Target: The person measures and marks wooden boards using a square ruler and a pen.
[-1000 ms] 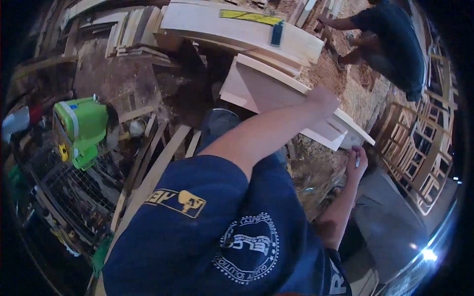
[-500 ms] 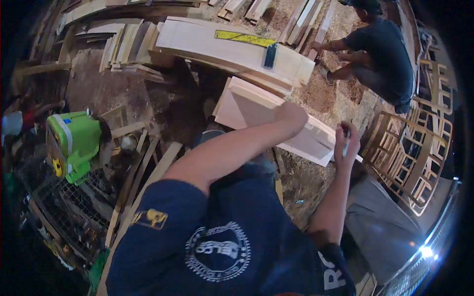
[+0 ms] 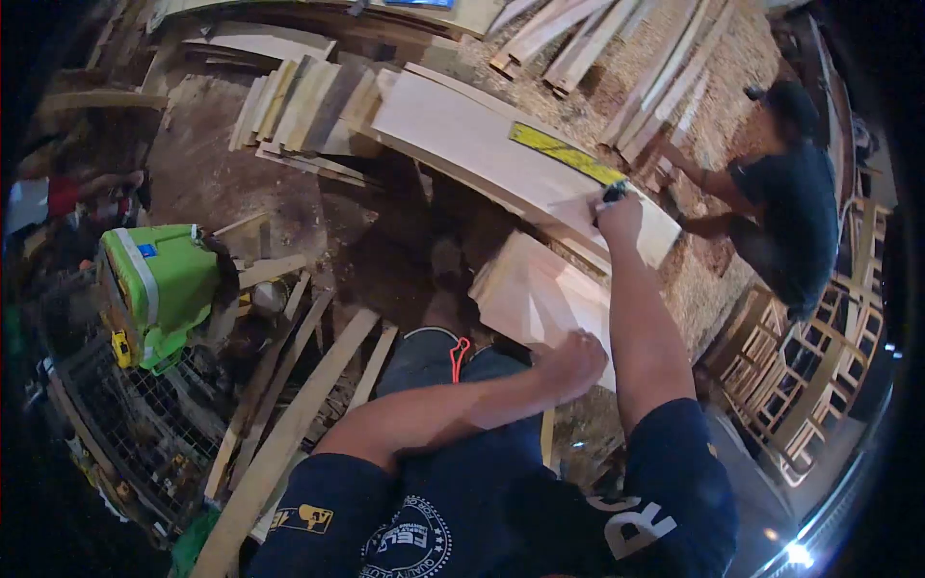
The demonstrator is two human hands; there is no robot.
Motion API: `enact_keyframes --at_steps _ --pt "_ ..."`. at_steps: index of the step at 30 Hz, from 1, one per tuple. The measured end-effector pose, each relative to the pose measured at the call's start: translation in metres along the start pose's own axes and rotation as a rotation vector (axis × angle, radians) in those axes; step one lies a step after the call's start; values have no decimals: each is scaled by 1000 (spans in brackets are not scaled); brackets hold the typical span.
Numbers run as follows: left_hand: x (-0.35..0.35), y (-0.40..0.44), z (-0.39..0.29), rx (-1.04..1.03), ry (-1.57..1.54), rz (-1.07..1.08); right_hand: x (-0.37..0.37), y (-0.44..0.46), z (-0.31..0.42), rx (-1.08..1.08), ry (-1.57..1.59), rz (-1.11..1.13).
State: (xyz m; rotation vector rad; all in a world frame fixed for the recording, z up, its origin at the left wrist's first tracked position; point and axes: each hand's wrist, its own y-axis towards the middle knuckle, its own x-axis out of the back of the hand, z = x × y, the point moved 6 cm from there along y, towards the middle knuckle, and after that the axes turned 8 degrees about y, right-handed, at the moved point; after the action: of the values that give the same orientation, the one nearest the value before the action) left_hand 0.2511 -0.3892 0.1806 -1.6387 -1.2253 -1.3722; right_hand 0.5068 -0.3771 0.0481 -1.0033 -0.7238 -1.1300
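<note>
My right hand (image 3: 620,218) reaches over a wide pale board (image 3: 453,120), its fingers closed at the dark handle of a yellow-bladed try square (image 3: 564,152) lying on top. My left hand (image 3: 575,364) is curled closed, over the lower edge of a second stack of pale boards (image 3: 540,284). Whatever may be inside its fingers is hidden.
A crouching person (image 3: 790,193) in dark clothes works at long strips (image 3: 665,82) on the sawdust-covered ground. Slatted wooden frames (image 3: 819,366) stand at right. A green machine (image 3: 159,284) and leaning planks (image 3: 289,433) are at left. Another person's arm (image 3: 106,183) shows far left.
My right hand has moved up and left to the try square; the slim pale stick it held no longer shows. My left hand has drawn back toward my body. The view has shifted.
</note>
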Motion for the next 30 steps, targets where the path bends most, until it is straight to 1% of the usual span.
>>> enact_keyframes --at_steps 1,4,5,8,9,11,13,15,16,18,19,20,21,22,23,24,26,28,29,30 --pt "-3 -1 -3 -25 -8 -18 -4 2 -6 -21 -23 -90" --pt "-7 -4 -9 -8 115 -76 -1 9 -11 -37 -111 13" --pt "-11 -2 -11 -24 150 -126 7 11 -9 -29 -155 51" --pt "5 27 7 -142 -253 177 70 -7 5 35 -141 -7" --pt "-3 37 6 -62 -193 133 102 -21 16 21 -85 21" --pt "-57 72 3 -1 -369 349 160 -48 5 13 -33 -107" --pt "9 90 65 345 -682 588 215 -83 -16 -32 17 -203" --pt "16 107 94 140 -441 577 261 -122 -41 -116 76 -270" --pt "26 104 119 228 -357 518 276 -143 -60 -174 220 -316" --pt "36 102 161 -35 -194 390 292 -190 -98 -285 521 -422" --pt "24 89 202 83 -552 324 297 -215 -96 -286 551 -464" --pt "65 101 215 60 -156 548 295 -234 -107 -327 571 -462" --pt "56 102 246 43 -123 502 290 -252 -120 -366 590 -458" --pt "70 98 269 114 -97 456 282 -273 -132 -411 606 -447" --pt "68 103 293 85 -79 530 265 -293 -136 -490 714 -497" --pt "64 107 318 67 -63 607 247 -309 -139 -532 760 -467" --pt "54 104 366 117 -65 431 210 -330 -145 -594 846 -397" --pt "42 116 391 133 -89 641 179 -349 -149 -593 744 -361" --pt "34 121 399 139 -105 752 166 -354 -146 -678 776 -334" --pt "30 126 407 171 -66 692 154 -361 -140 -767 805 -304"
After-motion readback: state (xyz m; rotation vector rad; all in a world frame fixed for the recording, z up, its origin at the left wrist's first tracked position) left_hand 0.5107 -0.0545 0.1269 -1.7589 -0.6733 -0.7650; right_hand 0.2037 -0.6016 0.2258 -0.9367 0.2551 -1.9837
